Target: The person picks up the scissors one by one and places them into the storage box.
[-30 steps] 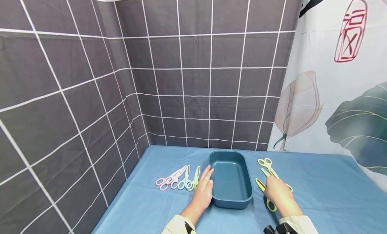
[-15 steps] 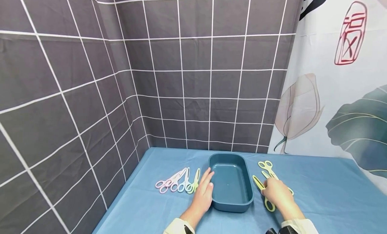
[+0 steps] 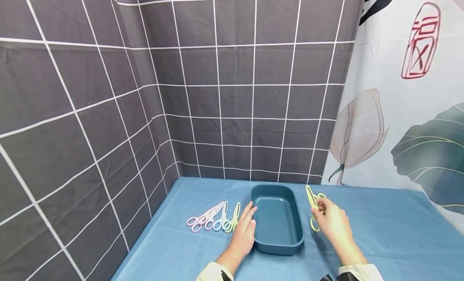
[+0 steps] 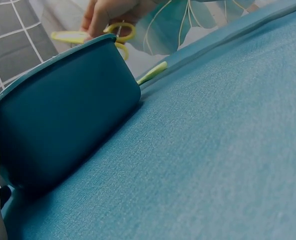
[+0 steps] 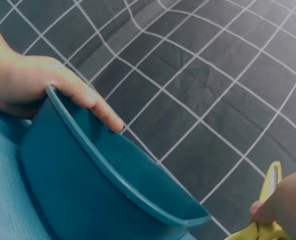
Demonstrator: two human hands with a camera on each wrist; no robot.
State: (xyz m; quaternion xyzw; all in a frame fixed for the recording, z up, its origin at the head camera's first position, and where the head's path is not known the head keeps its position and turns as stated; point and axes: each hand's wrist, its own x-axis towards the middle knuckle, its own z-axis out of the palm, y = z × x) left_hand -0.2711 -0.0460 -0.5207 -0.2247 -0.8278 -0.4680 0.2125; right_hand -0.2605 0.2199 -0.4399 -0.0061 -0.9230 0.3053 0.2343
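The right hand (image 3: 336,223) is pinching yellow scissors (image 3: 311,198) aloft just right of the blue box (image 3: 277,249), the straight-fingered left hand (image 3: 243,232) is touching its left side, and I'm thinking a firm pinch matters most.

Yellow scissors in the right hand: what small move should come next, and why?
Perhaps move the yellow scissors left, over the blue container: its top is open, the right hand holds them raised beside it, and the left hand touches its rim.

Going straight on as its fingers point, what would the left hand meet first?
Most likely the far end of the blue container; the left hand rests against the container's side, though depth is hard to judge.
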